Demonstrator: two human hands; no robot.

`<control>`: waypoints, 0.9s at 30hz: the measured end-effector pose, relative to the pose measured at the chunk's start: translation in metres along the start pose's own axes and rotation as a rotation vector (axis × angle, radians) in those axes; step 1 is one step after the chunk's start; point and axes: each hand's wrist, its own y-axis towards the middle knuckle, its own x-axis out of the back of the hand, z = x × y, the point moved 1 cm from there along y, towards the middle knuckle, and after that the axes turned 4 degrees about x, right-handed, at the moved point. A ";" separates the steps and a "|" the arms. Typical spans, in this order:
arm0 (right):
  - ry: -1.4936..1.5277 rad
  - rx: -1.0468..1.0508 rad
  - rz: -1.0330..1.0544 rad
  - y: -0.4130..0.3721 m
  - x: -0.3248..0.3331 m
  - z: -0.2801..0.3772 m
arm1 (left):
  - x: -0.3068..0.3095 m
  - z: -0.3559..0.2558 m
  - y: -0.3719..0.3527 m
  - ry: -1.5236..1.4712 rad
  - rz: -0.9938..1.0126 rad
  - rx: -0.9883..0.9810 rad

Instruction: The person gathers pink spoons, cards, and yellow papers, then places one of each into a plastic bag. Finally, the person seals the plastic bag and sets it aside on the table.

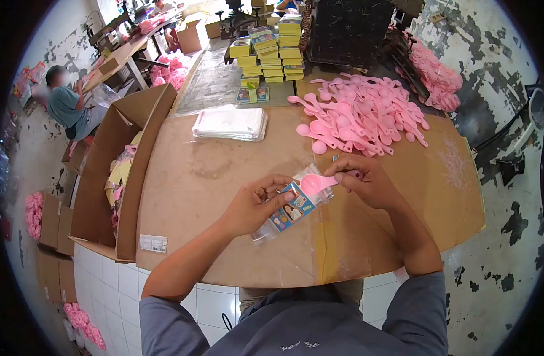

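My left hand (261, 204) pinches a clear plastic bag (264, 232) together with a blue printed card (292, 207), thumb lying on the card's front. In my right hand (365, 180) is a pink measuring spoon (314, 183), gripped by its handle between thumb and fingers. The spoon's bowl points left and overlaps the upper end of the bag and card. Both hands are close together over the near middle of the cardboard-covered table (224, 184). Beyond my right hand lies a large heap of pink spoons (367, 115).
A stack of clear plastic bags (230, 124) lies at the table's back left. Yellow-edged card stacks (272, 53) stand behind it. A tall open carton (147, 172) borders the left edge. A person (70, 107) sits further left. Pink bundles (432, 71) lie back right.
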 end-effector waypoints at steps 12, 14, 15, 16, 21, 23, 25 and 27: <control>-0.380 0.239 0.116 -0.001 -0.019 0.000 | -0.014 -0.001 -0.004 0.221 0.022 0.053; -0.397 0.234 0.100 -0.001 -0.027 0.003 | -0.017 0.000 -0.004 0.206 0.042 0.030; -0.325 0.274 0.113 0.000 -0.034 0.004 | -0.018 -0.001 -0.004 0.182 0.057 0.000; -0.254 0.314 0.126 0.003 -0.041 0.006 | -0.019 -0.001 -0.004 0.158 0.072 -0.029; 0.686 -0.006 0.298 0.003 -0.049 0.007 | -0.013 0.004 -0.003 -0.007 0.177 0.023; 0.604 0.179 0.284 0.008 -0.030 0.006 | -0.009 0.000 -0.003 -0.088 0.220 0.048; 0.266 0.308 0.285 0.007 -0.029 0.012 | -0.008 -0.006 -0.005 -0.141 0.242 0.080; 0.006 0.401 0.268 0.004 -0.033 0.018 | -0.010 0.001 -0.005 -0.134 0.238 0.032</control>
